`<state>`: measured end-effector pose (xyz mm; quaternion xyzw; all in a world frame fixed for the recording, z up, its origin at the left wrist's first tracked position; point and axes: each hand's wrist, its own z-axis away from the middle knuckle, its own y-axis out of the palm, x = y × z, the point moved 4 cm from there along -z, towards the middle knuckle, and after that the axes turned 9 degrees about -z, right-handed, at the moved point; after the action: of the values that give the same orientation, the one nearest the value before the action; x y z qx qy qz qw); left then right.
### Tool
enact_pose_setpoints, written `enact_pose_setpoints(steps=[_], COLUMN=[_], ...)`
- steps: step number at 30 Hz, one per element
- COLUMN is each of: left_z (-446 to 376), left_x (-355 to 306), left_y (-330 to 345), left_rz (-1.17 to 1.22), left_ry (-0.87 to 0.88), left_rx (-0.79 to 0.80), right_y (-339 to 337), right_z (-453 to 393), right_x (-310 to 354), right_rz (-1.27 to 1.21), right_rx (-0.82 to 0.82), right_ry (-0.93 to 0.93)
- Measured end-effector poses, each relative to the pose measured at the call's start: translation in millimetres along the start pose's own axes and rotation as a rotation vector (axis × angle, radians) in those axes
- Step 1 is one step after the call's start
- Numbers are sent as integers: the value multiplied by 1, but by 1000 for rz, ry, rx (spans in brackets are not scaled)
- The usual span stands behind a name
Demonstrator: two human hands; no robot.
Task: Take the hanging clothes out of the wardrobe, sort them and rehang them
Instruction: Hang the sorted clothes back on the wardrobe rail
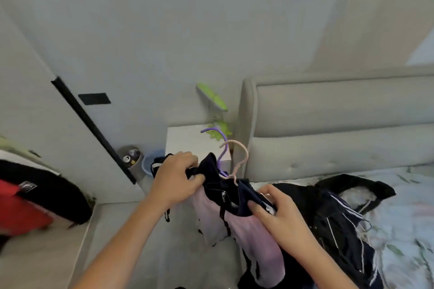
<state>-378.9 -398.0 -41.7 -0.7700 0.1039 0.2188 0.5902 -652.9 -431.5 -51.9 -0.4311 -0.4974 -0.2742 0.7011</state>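
Left hand [175,177]: curled tight round a bunch of dark navy garment [219,189], thumb pressed on the fabric, grip closed at the collar end.
Right hand [278,212]: pinching the other side of the same navy fabric between thumb and curled fingers, a white-striped edge under the fingertips.
Navy garment: stretched between both grips, zipper pull showing just below the left grip, folds sagging toward the floor.
Purple hanger [218,145]: hook rising above and between the two grips, tilted leftward, neck buried in the navy cloth.
Pink hanger [239,159]: hook just right of the purple one, also above the grips, its neck running down into the fabric.
Lilac garment [249,239]: hanging beneath both grips, draped under the navy cloth, black straps dangling across it.
Clothes pile [338,216]: dark pieces with white piping heaped to the right of the right grip, touching the held bundle, lying on the bed [404,213] with its floral sheet.
Headboard [340,124]: pale, padded, beyond and right of the grips.
Bedside counter [185,140]: white, straight behind the left grip, a green clip lamp [212,101] above it.
Bin [131,159]: grey, small items inside, left of the left grip against the wall.
Red and black bag [35,199]: far left of the grips, blurred.
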Motion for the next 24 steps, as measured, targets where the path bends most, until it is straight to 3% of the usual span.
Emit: enact_pose_setpoints(steps=[5, 13, 19, 22, 24], left_z=[67, 152, 180, 177, 174], left_x=[79, 141, 139, 150, 164], left_y=[-48, -113, -137, -132, -133], left_rz=[-138, 57, 319, 330, 317], left_ry=[-330, -558, -564, -655, -735], left_rx=[-205, -612, -555, -484, -524], right_y=[98, 223, 291, 318, 333], right_z=[-9, -15, -20, -26, -35], right_x=[45, 96, 122, 135, 137], right_rz=[-54, -126, -190, -203, -190], right_rx=[134, 176, 270, 373, 448], right_ry=[-41, -68, -80, -108, -106])
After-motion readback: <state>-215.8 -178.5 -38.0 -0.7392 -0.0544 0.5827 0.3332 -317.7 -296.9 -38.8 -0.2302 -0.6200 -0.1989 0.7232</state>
